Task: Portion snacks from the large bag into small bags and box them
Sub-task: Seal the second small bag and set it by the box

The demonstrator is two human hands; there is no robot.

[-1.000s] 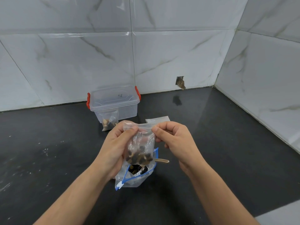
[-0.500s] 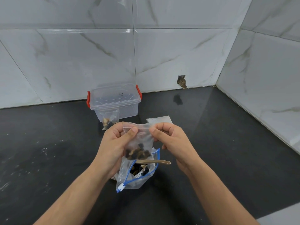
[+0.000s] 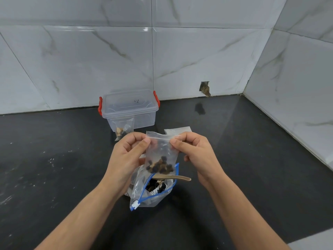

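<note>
Now the small bag (image 3: pixel 161 152) hangs higher above the large bag (image 3: pixel 151 193), both hands' fingers (image 3: pixel 144 142) pinching its top strip: sealing seems nearly done; the box (image 3: pixel 128 110) waits behind.

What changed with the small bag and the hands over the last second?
The left hand and right hand drew slightly apart along the top strip of the small clear zip bag of dark snacks, so it now hangs flatter. Unchanged: both hands pinch it; the large blue-zip bag, wooden spoon and clear lidded box.
</note>
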